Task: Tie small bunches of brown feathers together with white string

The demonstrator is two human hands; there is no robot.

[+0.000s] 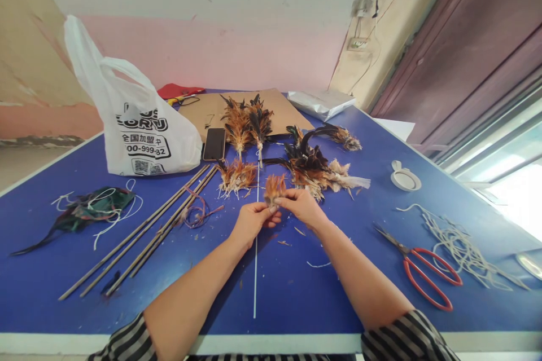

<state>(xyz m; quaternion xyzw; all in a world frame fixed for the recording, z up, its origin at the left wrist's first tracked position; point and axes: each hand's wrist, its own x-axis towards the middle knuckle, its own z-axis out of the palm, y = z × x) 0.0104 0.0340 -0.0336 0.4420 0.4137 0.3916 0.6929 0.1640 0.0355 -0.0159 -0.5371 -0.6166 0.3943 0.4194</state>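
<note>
Between my two hands, above the middle of the blue table, is a small bunch of orange-brown feathers (pixel 275 187). My left hand (pixel 254 223) pinches its lower end from the left. From the right, my right hand (pixel 304 206) has its fingers closed on the same bunch. Just beyond lies a pile of short orange feathers (pixel 237 176) with pale quills. To the right is a larger heap of dark and brown feathers (pixel 313 166). Two tied feather bundles (pixel 237 124) rest farther back, partly on brown cardboard (pixel 282 107).
Red-handled scissors (pixel 417 265) and tangled white string (pixel 459 242) lie right, below a tape roll (pixel 405 179). Left are thin sticks (pixel 139 237), dark feathers with string (pixel 99 207) and a standing white plastic bag (pixel 144 124). A phone (pixel 214 144) lies beside the bag.
</note>
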